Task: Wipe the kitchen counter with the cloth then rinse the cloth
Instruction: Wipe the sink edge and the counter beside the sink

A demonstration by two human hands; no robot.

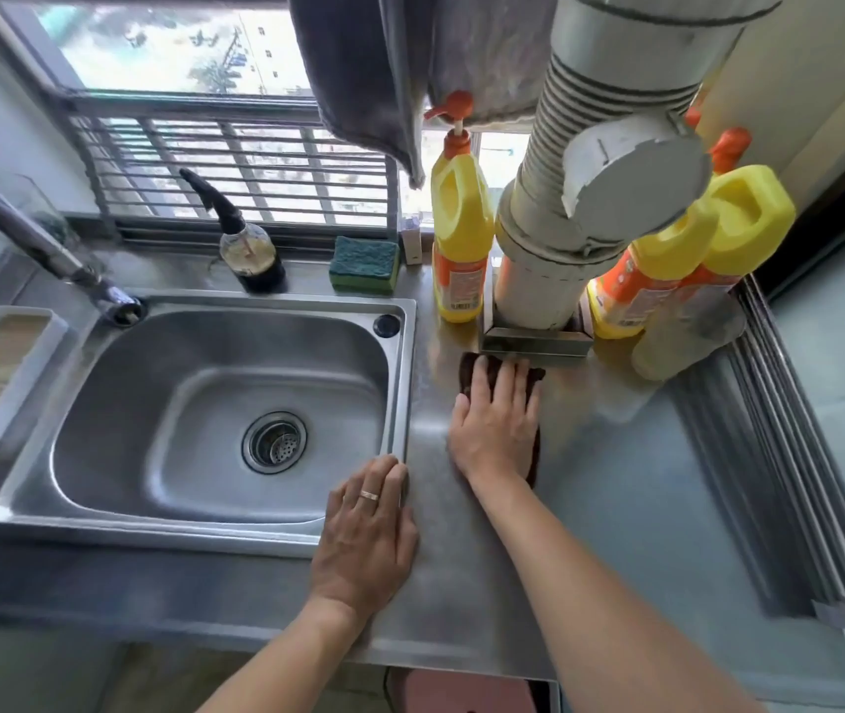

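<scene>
Steel kitchen surface (615, 486) runs right of the sink (214, 424). Right hand (495, 429) presses flat, fingers straight, on the dark cloth (474, 370) before the duct base; left hand (366, 537) rests open at the sink's corner.

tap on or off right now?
Off, as far as visible: no stream falls from the faucet, and the sink basin holds no pooled water. The spout tip is out of frame.

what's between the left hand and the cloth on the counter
Only bare steel counter, seen in the head view. The left hand rests flat at the sink corner; the right hand presses the dark cloth further back.
</scene>
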